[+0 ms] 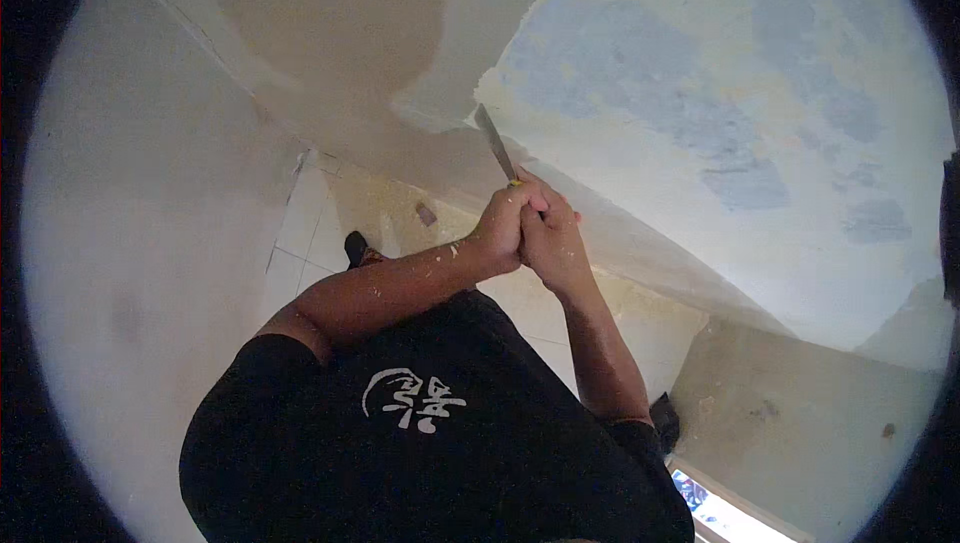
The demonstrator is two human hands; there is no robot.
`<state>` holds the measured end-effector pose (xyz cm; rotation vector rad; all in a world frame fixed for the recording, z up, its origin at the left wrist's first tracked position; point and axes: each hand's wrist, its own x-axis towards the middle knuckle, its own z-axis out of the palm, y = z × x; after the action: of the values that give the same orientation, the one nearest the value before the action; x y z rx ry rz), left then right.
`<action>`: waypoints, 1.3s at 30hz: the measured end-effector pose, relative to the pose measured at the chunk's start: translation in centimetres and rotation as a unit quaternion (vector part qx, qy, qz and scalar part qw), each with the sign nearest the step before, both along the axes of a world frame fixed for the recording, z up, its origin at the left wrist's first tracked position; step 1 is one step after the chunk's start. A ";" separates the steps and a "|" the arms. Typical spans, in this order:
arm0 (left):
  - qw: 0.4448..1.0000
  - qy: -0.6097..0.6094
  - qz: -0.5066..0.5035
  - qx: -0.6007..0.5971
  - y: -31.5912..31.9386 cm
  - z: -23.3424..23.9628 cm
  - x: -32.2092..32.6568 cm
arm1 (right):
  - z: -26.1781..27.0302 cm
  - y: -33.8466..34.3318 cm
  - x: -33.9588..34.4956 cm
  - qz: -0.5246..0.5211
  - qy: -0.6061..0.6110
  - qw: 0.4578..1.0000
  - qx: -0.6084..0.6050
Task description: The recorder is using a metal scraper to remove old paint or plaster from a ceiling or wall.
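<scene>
My left hand [501, 232] and my right hand [556, 247] are clasped together in front of my chest, around the handle of a scraper, which they mostly hide. From between them a narrow-looking metal scraper blade [496, 144] points up and away, with a bit of yellow at its base. Its tip meets, or lies very close to, the wall at the ragged edge of a pale coat of filler [637, 85] with blue-grey patches. Left of that edge the wall has a smoother grey band [469, 40] and a brownish area [330, 10]. Whitish specks dot my left forearm.
Below the wall lies a dusty tiled floor [300, 232] with a small brownish block [425, 213] on it. A dark shoe [356, 247] shows beyond my left forearm. A black object [666, 421] and a bright opening [731, 517] are at lower right. Walls bound both sides.
</scene>
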<state>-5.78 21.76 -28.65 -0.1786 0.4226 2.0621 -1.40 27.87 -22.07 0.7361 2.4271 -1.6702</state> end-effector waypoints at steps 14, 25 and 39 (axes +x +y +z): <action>1.000 -0.005 -0.022 -0.006 -0.9 -1.6 -0.5 | -2.1 0.0 -0.3 0.037 0.086 0.992 0.081; 1.000 -0.009 -0.020 0.004 -0.4 -4.2 -1.7 | -5.2 0.8 -1.5 0.049 0.084 0.992 0.085; 0.980 0.188 0.013 -0.062 -0.5 -3.6 -0.8 | -7.5 1.4 0.1 0.022 0.083 0.994 0.068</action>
<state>-6.58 21.25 -32.21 0.1358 0.7843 2.0972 -1.33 29.26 -29.58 0.5750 2.6719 -1.6243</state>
